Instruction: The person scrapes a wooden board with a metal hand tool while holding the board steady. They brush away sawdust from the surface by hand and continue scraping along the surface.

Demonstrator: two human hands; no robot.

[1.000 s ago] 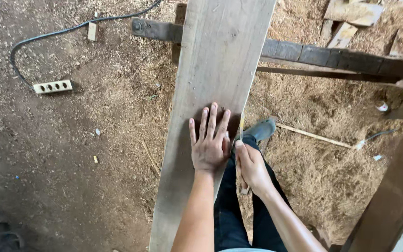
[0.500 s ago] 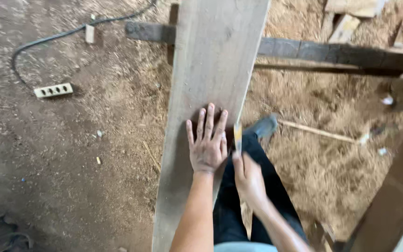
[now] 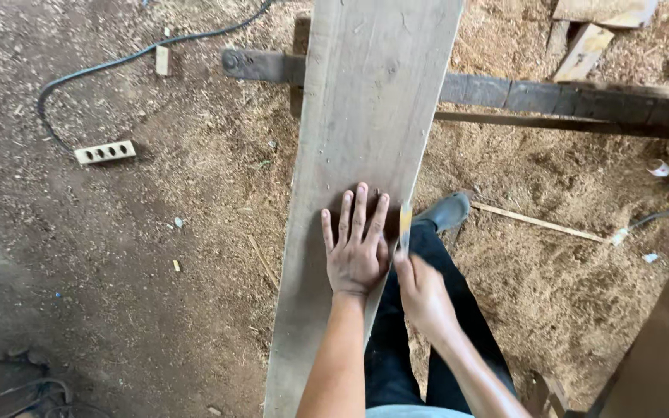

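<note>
At the upper left of the frame a white power strip (image 3: 104, 152) is lying on the sawdust-strewn dirt floor (image 3: 118, 255), its black cable (image 3: 129, 58) curving up toward the top edge. Down the middle, a long pale wooden plank (image 3: 365, 101) is running from the top of the frame to the bottom, crossing a dark beam (image 3: 551, 97) near the top. The left hand (image 3: 356, 251) is lying flat on the plank with its fingers spread, palm pressing against the wood near the plank's right edge. Just to its right, the right hand (image 3: 421, 290) is pinching a thin yellowish tool (image 3: 405, 224) (possibly a pencil, too blurred to tell) against that edge. Below, dark trousers and a grey shoe (image 3: 447, 210) are showing. At the upper right, wood offcuts (image 3: 582, 50) are lying in the sawdust.
</note>
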